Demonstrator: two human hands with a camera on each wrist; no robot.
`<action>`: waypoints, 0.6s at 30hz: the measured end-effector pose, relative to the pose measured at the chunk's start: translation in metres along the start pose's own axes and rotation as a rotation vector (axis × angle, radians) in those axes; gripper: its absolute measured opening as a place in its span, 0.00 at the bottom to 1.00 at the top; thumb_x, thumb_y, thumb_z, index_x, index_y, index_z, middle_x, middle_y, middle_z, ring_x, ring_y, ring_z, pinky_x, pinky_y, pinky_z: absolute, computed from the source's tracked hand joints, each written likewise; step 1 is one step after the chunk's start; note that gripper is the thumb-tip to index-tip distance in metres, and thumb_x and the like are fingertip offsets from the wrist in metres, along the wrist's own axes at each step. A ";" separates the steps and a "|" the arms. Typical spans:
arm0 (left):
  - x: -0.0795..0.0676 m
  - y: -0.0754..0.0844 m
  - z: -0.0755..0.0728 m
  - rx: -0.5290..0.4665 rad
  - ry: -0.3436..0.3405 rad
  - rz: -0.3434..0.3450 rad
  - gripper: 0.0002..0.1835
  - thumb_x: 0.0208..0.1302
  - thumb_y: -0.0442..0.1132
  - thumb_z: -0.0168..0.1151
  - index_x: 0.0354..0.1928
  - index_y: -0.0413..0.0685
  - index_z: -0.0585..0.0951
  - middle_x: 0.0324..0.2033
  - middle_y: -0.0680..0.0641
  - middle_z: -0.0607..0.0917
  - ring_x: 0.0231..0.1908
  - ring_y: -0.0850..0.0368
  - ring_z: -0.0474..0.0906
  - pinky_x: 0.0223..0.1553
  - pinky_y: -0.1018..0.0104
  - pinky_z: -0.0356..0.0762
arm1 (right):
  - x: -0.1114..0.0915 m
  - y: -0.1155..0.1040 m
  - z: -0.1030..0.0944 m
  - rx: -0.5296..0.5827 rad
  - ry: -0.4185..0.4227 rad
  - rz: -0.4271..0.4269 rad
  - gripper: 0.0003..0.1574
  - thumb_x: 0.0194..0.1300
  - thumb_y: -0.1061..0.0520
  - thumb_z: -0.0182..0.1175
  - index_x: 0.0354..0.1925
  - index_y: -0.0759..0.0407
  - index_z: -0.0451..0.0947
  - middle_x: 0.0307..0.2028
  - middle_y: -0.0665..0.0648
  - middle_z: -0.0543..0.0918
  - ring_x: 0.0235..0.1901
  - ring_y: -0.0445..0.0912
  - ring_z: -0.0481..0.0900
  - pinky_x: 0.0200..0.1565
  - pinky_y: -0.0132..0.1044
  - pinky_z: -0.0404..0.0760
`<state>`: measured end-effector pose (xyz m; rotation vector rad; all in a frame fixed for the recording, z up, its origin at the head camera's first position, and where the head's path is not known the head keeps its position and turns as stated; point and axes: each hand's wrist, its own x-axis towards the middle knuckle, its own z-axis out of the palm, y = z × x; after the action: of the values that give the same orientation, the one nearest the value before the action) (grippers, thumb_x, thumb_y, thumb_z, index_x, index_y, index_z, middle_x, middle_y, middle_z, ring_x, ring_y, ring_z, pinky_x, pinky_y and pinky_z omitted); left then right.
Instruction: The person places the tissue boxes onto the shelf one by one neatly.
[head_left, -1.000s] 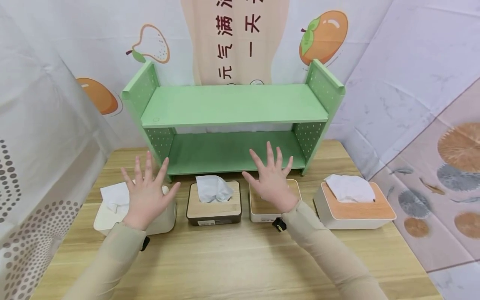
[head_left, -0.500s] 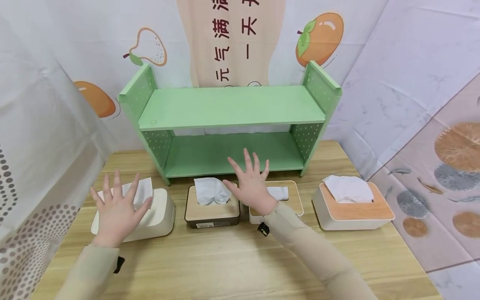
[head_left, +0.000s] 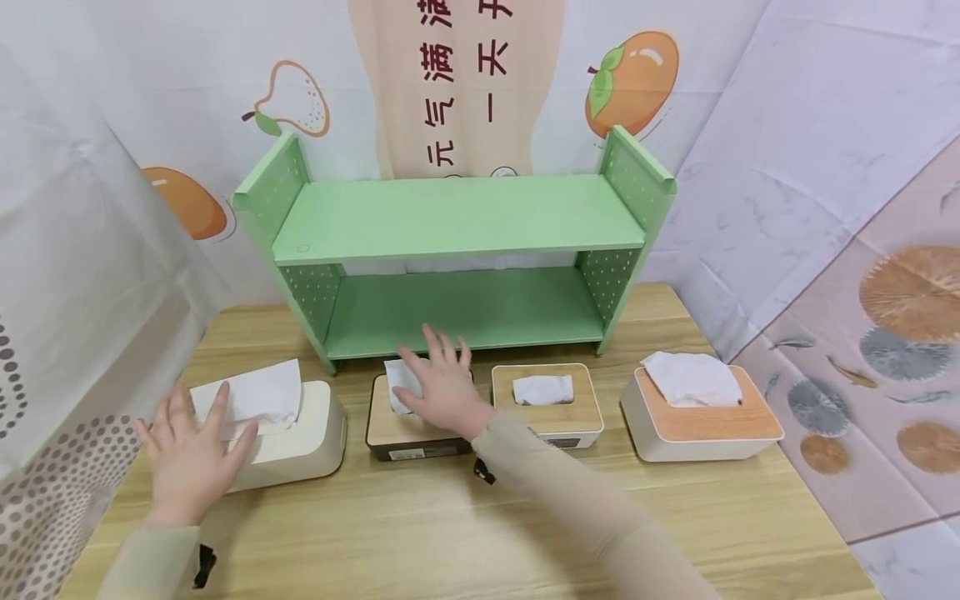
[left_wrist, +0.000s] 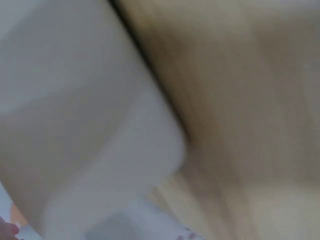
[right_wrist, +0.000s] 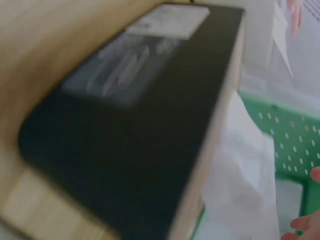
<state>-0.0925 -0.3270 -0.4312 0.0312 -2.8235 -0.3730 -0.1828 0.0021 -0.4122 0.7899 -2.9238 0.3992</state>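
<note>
My left hand (head_left: 191, 454), fingers spread, is at the left end of a white tissue box (head_left: 318, 417) and covers part of it. A white tissue (head_left: 266, 396) sticks out of that box's top. In the left wrist view the box's white side (left_wrist: 100, 100) is large and blurred. Over a black tissue box with a pale wooden lid (head_left: 385, 423) hovers my right hand (head_left: 446, 392), its fingers extended and partly hiding the tissue (head_left: 399, 379). The right wrist view has the black box's side (right_wrist: 130, 130), with labels, and its tissue (right_wrist: 240, 170) close up.
Behind the boxes stands a green two-tier shelf (head_left: 457, 217). To the right are a white tissue box with a wooden lid (head_left: 585, 408) and a larger white one with an orange-brown lid (head_left: 693, 425). Printed cloths hang around the wooden table (head_left: 420, 533).
My left hand has moved left and nearer to me, from over the white box to its left end. The right hand has gone left from the small white box to the black one.
</note>
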 end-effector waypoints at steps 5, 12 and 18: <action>-0.008 -0.015 0.008 -0.029 -0.018 -0.008 0.39 0.66 0.57 0.46 0.72 0.46 0.50 0.66 0.20 0.35 0.66 0.22 0.28 0.60 0.29 0.19 | 0.005 -0.022 0.019 -0.033 -0.052 -0.053 0.38 0.66 0.32 0.43 0.71 0.34 0.48 0.72 0.61 0.46 0.70 0.55 0.50 0.67 0.58 0.47; -0.020 -0.026 0.013 -0.042 -0.056 -0.064 0.39 0.68 0.57 0.43 0.73 0.47 0.44 0.65 0.21 0.30 0.64 0.18 0.28 0.58 0.24 0.31 | 0.008 -0.056 0.036 -0.116 -0.104 -0.137 0.39 0.65 0.29 0.41 0.70 0.32 0.48 0.72 0.60 0.47 0.71 0.55 0.47 0.68 0.57 0.46; -0.023 -0.031 0.013 -0.087 -0.091 -0.145 0.41 0.67 0.56 0.45 0.73 0.48 0.41 0.66 0.23 0.28 0.64 0.18 0.29 0.46 0.19 0.48 | 0.010 -0.082 0.048 -0.212 -0.145 -0.204 0.40 0.64 0.25 0.36 0.70 0.29 0.44 0.71 0.55 0.52 0.71 0.53 0.49 0.69 0.54 0.48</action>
<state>-0.0748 -0.3525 -0.4576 0.2061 -2.8995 -0.5420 -0.1509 -0.0842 -0.4380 1.1117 -2.9082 0.0154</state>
